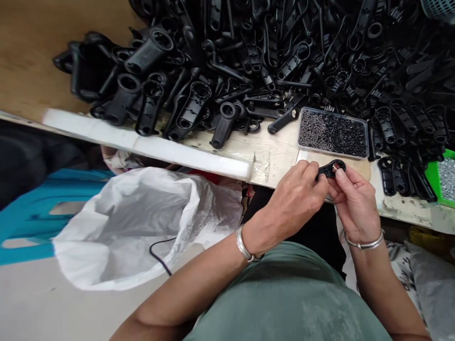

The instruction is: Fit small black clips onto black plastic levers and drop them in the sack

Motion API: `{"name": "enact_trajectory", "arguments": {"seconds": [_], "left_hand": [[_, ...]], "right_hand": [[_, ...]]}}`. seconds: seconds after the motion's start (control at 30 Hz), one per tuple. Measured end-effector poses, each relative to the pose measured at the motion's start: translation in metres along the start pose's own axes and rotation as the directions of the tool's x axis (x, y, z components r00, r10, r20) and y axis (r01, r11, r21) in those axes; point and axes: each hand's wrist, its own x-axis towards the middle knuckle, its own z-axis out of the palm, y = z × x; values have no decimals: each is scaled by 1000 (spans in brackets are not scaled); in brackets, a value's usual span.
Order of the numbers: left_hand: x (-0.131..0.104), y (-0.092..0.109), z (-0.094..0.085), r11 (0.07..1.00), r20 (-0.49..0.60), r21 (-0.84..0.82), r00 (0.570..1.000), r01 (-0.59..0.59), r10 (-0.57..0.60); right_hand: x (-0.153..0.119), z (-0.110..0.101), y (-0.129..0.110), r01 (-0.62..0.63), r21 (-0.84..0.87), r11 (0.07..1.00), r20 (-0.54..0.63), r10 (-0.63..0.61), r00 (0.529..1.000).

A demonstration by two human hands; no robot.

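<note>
Between my two hands, just over the table's front edge, is a black plastic arm-shaped part with a ring at its right end. My left hand grips its left end, fingers closed round it. My right hand pinches the ring end between thumb and fingers. Whether a smaller piece is also in those fingertips I cannot make out. Right behind the hands stands a clear plastic box with small brownish pieces on its left side and small black pieces on its right.
A big heap of black plastic parts covers the back of the table. Similar parts lie at right, beside a green tray of small silvery pieces. A white foam strip edges the table. An open white sack stands below, left.
</note>
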Motion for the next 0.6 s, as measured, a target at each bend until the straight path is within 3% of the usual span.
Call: {"name": "enact_trajectory", "arguments": {"seconds": [0.3, 0.4, 0.53, 0.6], "left_hand": [[2, -11, 0, 998, 84, -61, 996, 2, 3], [0, -22, 0, 999, 128, -46, 992, 6, 0], [-2, -39, 3, 1000, 218, 0, 976, -3, 3], [0, -46, 4, 999, 252, -44, 967, -13, 24]], "right_hand": [[4, -7, -4, -89, -70, 994, 88, 95, 992], [2, -19, -7, -101, -164, 981, 46, 109, 993], [11, -46, -17, 45, -414, 909, -24, -60, 998], [23, -55, -26, 180, -639, 747, 7, -229, 974]]}}
